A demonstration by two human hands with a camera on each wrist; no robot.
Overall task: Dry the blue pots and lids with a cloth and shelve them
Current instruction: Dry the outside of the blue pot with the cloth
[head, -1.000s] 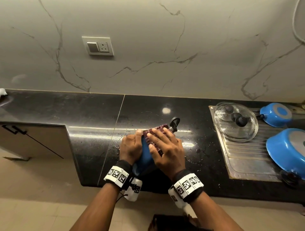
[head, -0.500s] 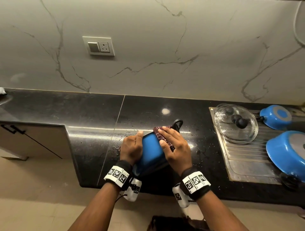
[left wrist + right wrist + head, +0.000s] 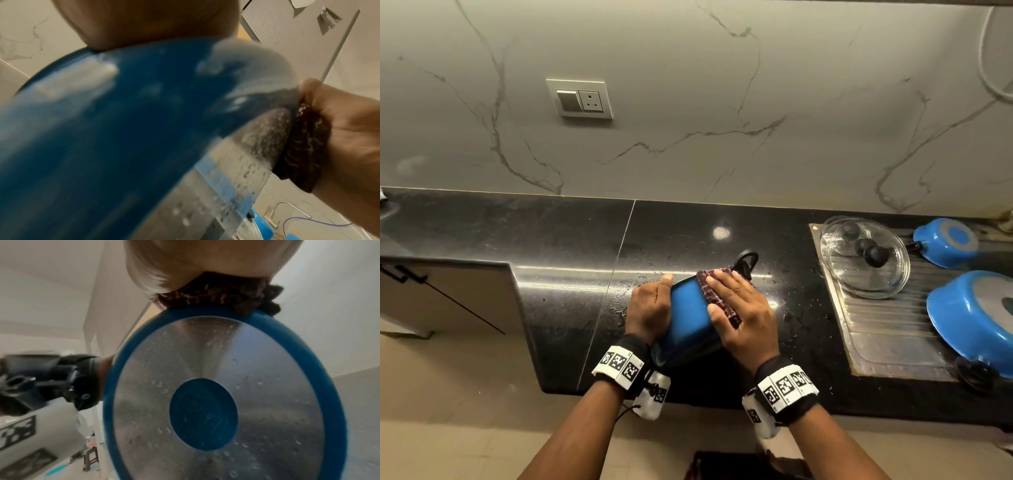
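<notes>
A blue pot (image 3: pixel 688 311) lies on its side on the black counter (image 3: pixel 571 240), its black loop handle (image 3: pixel 746 260) pointing away from me. My left hand (image 3: pixel 650 308) grips the pot's left side, thumb along the rim. My right hand (image 3: pixel 739 308) lies with straight fingers on a dark maroon cloth (image 3: pixel 714 291) and presses it against the pot's upper right wall. The left wrist view shows the blue wall (image 3: pixel 102 129) and the cloth (image 3: pixel 304 146) under the right palm. In the right wrist view, the steel base (image 3: pixel 267 386) carries water drops, with the cloth (image 3: pixel 216 293) above it.
To the right lies a steel drainboard (image 3: pixel 887 342) with a glass lid (image 3: pixel 859 270), a small upturned blue pan (image 3: pixel 945 243) and a large upturned blue pot (image 3: pixel 976 315). Water drops dot the counter near the pot. A wall socket (image 3: pixel 580 99) sits on the marble backsplash.
My right hand has slid the cloth from the middle of the pot's wall to its right side, baring more blue. The left hand keeps its hold.
</notes>
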